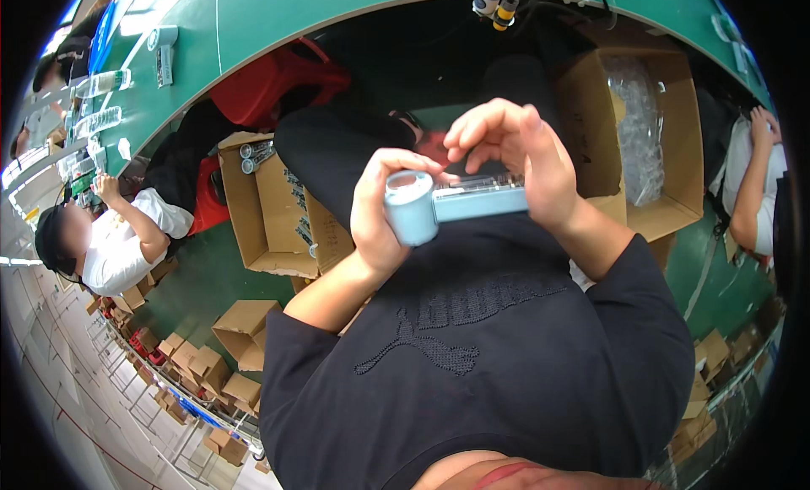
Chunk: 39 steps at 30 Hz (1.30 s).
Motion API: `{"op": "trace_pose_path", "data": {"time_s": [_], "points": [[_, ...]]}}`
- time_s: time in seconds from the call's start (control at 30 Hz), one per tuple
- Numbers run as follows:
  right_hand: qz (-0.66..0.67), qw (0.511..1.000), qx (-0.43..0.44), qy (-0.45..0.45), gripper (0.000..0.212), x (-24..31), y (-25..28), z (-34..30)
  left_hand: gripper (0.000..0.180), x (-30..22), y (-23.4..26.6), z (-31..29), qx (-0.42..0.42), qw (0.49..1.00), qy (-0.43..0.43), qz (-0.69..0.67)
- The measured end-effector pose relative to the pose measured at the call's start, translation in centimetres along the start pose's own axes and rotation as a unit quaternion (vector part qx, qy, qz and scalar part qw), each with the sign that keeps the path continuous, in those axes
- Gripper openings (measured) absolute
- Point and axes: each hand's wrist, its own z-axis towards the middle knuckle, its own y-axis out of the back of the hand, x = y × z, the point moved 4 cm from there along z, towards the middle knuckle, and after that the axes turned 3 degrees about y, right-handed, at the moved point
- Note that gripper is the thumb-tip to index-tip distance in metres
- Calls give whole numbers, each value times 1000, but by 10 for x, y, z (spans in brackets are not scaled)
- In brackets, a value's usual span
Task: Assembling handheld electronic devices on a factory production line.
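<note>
In front of my chest is a light-blue device housing (481, 205), with a round cup-like end on the left and a long body whose upper side shows exposed inner parts. My left hand (377, 205) is wrapped around the round end, thumb side up. At the other end is my right hand (527, 157), its heel overlapping the body and hiding the tip. The right fingers are bent and apart above the exposed parts; nothing shows between them. Whether the right palm presses on the housing is hard to make out.
Left of my legs, an open carton (278, 228) holds similar round-ended parts. A second carton (666, 153) on the right contains clear plastic bags (634, 136). Ahead curves a green table edge (337, 26); a red stool (261, 89) is beneath it. Co-workers sit at both sides.
</note>
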Motion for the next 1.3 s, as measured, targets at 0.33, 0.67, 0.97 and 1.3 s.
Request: {"op": "trace_pose_path", "data": {"time_s": [0.33, 0.67, 0.97, 1.3], "points": [[-189, 924, 190, 273, 18, 91, -57, -64, 55, -26, -47, -68, 209, 939, -272, -28], [-203, 923, 184, 270, 6, 99, -39, -27, 51, -21, -48, -29, 202, 939, -273, -57], [-116, 911, 209, -335, 45, 4, 52, 9, 70, -42, -19, 68, 161, 945, 284, 32], [-258, 914, -201, 238, 41, 167, 206, 15, 55, -307, 259, 201, -412, 466, -368, 691]]}}
